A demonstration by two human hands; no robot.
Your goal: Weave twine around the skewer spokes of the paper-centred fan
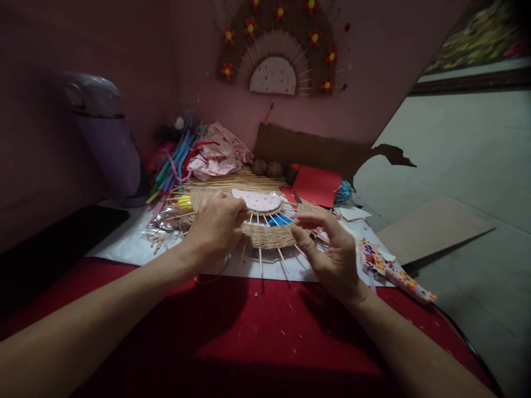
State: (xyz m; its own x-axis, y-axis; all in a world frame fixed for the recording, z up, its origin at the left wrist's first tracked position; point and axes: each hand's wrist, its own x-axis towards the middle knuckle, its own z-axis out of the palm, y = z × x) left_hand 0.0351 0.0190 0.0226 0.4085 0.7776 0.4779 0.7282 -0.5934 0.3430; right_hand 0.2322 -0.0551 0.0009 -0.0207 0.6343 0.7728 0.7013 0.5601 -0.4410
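Observation:
A half-round weaving (267,236) of tan twine over thin wooden sticks lies in the middle of the work surface, its stick ends pointing towards me. At its centre is a white half-disc (259,201) with pink dots. My left hand (219,224) is closed over the weaving's left part, its fingertips hidden, so what it pinches cannot be made out. A loose strand of twine (222,270) trails below that hand. My right hand (332,254) grips the weaving's right side, thumb in front and fingers curled behind.
Behind lie bundled sticks (232,181), dotted cloth (222,149), twine balls (274,169), red sheets (317,185) and pipe cleaners (174,157). A purple bottle (108,143) and dark flat device (66,235) stand left. A flowered glue gun (394,271) lies right. A finished-looking half-round decoration (228,52) hangs above.

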